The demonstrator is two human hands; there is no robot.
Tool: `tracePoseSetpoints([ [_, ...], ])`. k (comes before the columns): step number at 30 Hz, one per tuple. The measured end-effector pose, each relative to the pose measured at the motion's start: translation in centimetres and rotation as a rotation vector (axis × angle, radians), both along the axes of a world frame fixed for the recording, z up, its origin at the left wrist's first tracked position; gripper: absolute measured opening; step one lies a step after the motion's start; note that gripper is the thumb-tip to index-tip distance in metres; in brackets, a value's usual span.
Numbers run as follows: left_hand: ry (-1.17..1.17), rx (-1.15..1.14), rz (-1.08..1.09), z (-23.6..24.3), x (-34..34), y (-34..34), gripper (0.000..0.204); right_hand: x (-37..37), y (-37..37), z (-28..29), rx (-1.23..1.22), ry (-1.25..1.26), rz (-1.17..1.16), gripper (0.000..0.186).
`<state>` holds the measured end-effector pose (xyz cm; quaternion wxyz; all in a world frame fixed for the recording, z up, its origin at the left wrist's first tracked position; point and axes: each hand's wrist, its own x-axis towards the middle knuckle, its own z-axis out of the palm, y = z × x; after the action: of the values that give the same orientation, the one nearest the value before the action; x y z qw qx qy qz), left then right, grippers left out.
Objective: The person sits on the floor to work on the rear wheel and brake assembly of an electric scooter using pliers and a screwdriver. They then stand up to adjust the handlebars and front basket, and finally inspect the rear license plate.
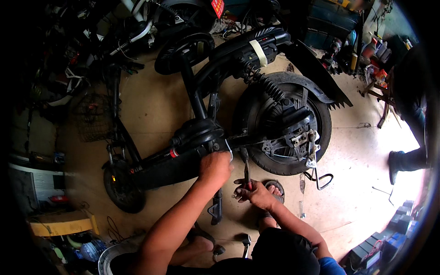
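A black electric scooter (165,174) stands crosswise in front of me, its rear wheel (270,166) on the right with an exposed coil spring and hub fittings. My left hand (215,166) is closed at the frame just left of that wheel, beside a thin white strip (230,149); its fingertips and what they grip are hidden. My right hand (256,195) grips a red-handled metal tool (246,167) whose dark tip points up toward the swingarm, beside the tyre. A kickstand (215,211) hangs down between my arms.
Other two-wheelers (137,27) crowd the upper left. Spray cans and tools (354,59) stand upper right. A person's leg (408,160) is at the right edge. Batteries (376,247) lie lower right; a yellow panel (62,227) lies lower left. My feet (275,190) are below the scooter.
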<state>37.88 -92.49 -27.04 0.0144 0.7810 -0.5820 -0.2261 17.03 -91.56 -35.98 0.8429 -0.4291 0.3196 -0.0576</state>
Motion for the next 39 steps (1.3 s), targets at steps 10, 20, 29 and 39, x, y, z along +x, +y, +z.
tracePoseSetpoints([
  [10, 0.336, -0.31, 0.281, -2.1, 1.3, 1.4, 0.01, 1.3, -1.7, -0.3, -0.161, 0.0, 0.117, 0.04],
  [20, 0.331, -0.271, 0.243, -2.2, 1.9, 1.5, 0.009, 4.9, -3.9, -2.3, -0.116, -0.036, 0.019, 0.03],
  [29, 0.367, -0.203, 0.216, -2.1, 2.4, 1.4, 0.012, 5.9, -4.5, -2.3, -0.315, -0.05, 0.043, 0.037],
  [39, 0.359, -0.21, 0.25, -1.8, 2.2, 1.5, 0.012, 5.9, -5.2, -1.4, -0.265, -0.09, 0.023, 0.039],
])
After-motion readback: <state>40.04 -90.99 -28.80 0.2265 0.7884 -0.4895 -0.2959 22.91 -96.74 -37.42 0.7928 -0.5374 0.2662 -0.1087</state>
